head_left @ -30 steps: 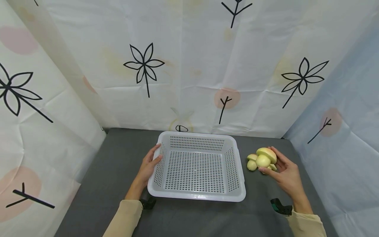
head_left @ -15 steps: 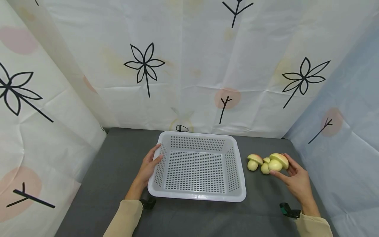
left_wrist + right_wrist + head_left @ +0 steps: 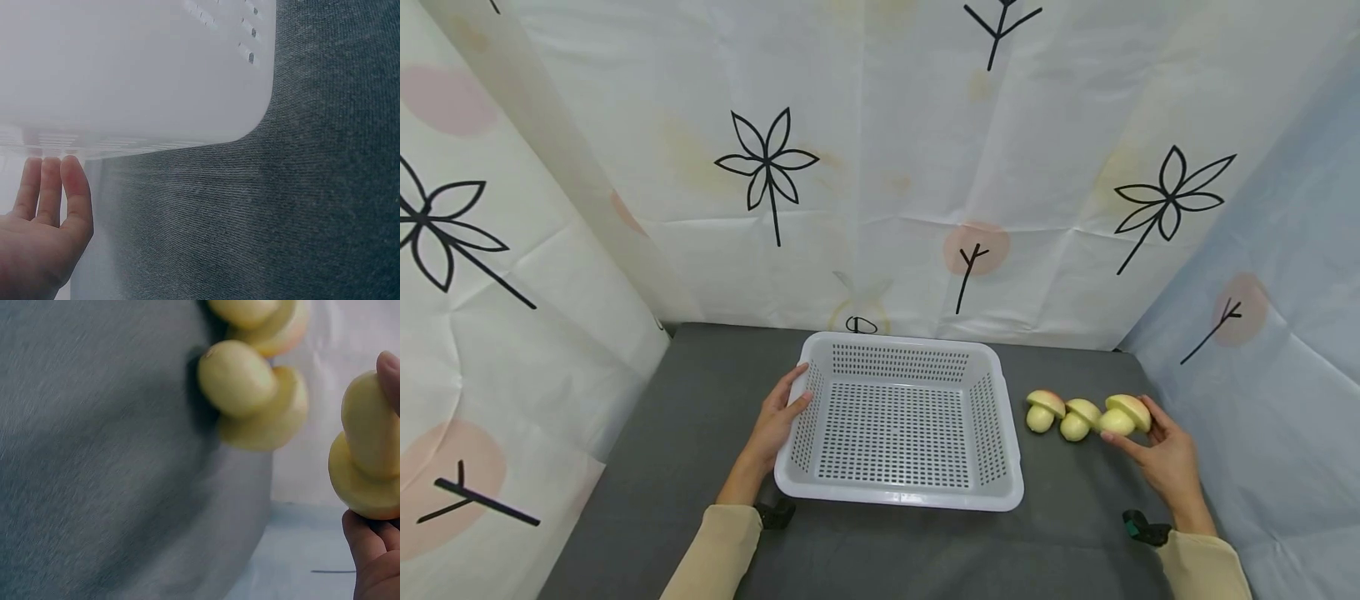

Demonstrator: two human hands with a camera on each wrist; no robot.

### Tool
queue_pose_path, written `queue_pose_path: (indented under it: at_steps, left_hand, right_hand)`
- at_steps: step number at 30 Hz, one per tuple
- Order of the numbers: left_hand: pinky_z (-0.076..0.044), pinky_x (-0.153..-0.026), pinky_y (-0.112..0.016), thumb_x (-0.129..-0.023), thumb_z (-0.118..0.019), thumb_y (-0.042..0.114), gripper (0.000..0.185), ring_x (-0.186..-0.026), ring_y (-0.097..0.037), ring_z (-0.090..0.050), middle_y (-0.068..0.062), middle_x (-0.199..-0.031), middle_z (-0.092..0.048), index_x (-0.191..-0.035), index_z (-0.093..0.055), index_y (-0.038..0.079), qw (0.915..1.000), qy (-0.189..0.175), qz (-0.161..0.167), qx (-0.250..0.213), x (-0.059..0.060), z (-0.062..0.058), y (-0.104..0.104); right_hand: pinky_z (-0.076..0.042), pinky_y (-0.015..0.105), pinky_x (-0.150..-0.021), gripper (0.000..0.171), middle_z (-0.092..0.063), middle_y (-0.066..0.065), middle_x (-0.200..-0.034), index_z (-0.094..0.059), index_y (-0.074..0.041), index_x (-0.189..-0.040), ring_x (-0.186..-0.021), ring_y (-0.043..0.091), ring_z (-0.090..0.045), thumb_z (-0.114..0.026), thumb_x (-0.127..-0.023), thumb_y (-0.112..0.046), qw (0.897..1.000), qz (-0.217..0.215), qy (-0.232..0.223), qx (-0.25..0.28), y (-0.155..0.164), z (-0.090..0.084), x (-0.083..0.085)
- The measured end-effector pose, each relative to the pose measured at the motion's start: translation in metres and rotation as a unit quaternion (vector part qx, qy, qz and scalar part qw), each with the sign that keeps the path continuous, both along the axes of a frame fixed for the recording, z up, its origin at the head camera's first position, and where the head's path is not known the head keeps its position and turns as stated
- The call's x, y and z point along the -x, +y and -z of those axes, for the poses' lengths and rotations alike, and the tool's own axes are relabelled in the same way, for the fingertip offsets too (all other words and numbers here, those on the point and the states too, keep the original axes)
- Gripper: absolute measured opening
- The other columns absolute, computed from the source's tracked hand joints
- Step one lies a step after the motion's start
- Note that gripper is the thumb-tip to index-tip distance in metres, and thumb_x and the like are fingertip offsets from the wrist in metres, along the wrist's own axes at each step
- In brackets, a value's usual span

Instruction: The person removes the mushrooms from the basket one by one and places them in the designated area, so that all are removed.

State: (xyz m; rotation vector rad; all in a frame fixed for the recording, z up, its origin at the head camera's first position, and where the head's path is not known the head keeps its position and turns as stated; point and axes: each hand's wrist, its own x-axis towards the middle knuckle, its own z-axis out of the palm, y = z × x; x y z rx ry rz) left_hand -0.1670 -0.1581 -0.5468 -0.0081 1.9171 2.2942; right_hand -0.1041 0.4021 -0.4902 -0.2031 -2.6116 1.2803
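Note:
At the left rim of a white perforated plastic basket [image 3: 910, 498], my left hand [image 3: 775, 425] grips with the thumb over the edge. The left wrist view shows its fingertips against the outer basket wall [image 3: 137, 69]. My right hand [image 3: 1168, 454] pinches a pale yellow-green toy mushroom [image 3: 1127, 414] with an orange-tinged cap, between thumb and fingers. In the right wrist view this mushroom [image 3: 367, 431] appears held clear of the others. Two similar mushrooms, one [image 3: 1043, 411] nearer the basket and one [image 3: 1078, 420] in the middle, rest on the table to the basket's right.
A dark grey cloth covers the table [image 3: 730, 367]. White printed curtains [image 3: 880, 167] stand behind and at both sides. The right-hand curtain [image 3: 1262, 400] is close to my right hand. A dark wrist device [image 3: 1146, 528] sits on each wrist.
My right hand has moved right with its mushroom, away from the two others, which are now fully uncovered. My left hand and the basket have stayed in place.

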Motion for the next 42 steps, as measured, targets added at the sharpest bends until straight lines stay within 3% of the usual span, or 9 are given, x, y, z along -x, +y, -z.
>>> queue_pose_path:
  at_steps: [6, 19, 21, 23, 26, 42]
  left_hand:
    - [-0.049, -0.094, -0.061, -0.106, -0.057, 0.019, 0.057, -0.129, -0.045, -0.05, -0.007, -0.158, -0.038, -0.158, -0.036, 0.026, 1.0, 0.002, 0.002, -0.003, 0.0, 0.001, 0.0]
    - [-0.047, -0.097, -0.061, -0.106, -0.057, 0.019, 0.057, -0.13, -0.045, -0.049, -0.007, -0.158, -0.038, -0.158, -0.036, 0.026, 1.0, 0.0, 0.001, -0.004, -0.001, -0.001, 0.001]
    - [-0.047, -0.097, -0.061, -0.106, -0.057, 0.019, 0.057, -0.13, -0.045, -0.049, -0.007, -0.158, -0.038, -0.158, -0.036, 0.026, 1.0, -0.001, 0.001, -0.004, 0.0, -0.001, 0.001]
    - [-0.047, -0.097, -0.061, -0.106, -0.057, 0.019, 0.057, -0.13, -0.045, -0.049, -0.007, -0.158, -0.038, -0.158, -0.036, 0.026, 1.0, -0.002, 0.001, -0.004, 0.0, -0.002, 0.001]
    - [-0.047, -0.097, -0.061, -0.106, -0.057, 0.019, 0.057, -0.129, -0.045, -0.05, -0.007, -0.158, -0.038, -0.158, -0.036, 0.026, 1.0, -0.002, 0.003, -0.003, 0.0, -0.002, 0.001]
    - [-0.048, -0.095, -0.062, -0.106, -0.056, 0.018, 0.056, -0.13, -0.048, -0.048, -0.01, -0.157, -0.039, -0.157, -0.036, 0.026, 1.0, 0.002, -0.001, -0.004, 0.0, -0.003, 0.002]
  right_hand:
    - [-0.027, -0.002, -0.096, 0.091, -0.024, 0.037, -0.156, -0.02, 0.007, -0.157, -0.146, 0.038, -0.026, -0.079, -0.091, -0.014, 1.0, 0.01, -0.017, -0.022, 0.01, 0.01, 0.0]
    - [-0.029, -0.004, -0.086, 0.095, -0.032, 0.04, -0.151, -0.024, 0.01, -0.155, -0.135, 0.054, -0.036, -0.083, -0.088, -0.021, 0.995, 0.024, -0.08, -0.047, 0.02, 0.028, 0.009]
    - [-0.037, 0.006, -0.097, 0.095, -0.033, 0.039, -0.151, -0.024, 0.009, -0.156, -0.135, 0.054, -0.037, -0.083, -0.088, -0.023, 0.994, 0.027, -0.093, -0.058, 0.02, 0.029, 0.01]
    - [-0.041, 0.026, -0.107, 0.096, -0.032, 0.04, -0.151, -0.024, 0.01, -0.156, -0.135, 0.055, -0.038, -0.083, -0.088, -0.024, 0.993, 0.025, -0.1, -0.064, 0.019, 0.031, 0.012]
    - [-0.038, 0.059, -0.104, 0.098, -0.033, 0.042, -0.149, -0.023, 0.011, -0.155, -0.133, 0.056, -0.038, -0.084, -0.087, -0.025, 0.991, 0.02, -0.109, -0.078, 0.018, 0.034, 0.014]
    - [-0.037, 0.065, -0.099, 0.098, -0.036, 0.044, -0.145, -0.025, 0.011, -0.154, -0.126, 0.058, -0.041, -0.085, -0.085, -0.024, 0.988, 0.012, -0.112, -0.107, 0.018, 0.046, 0.027]
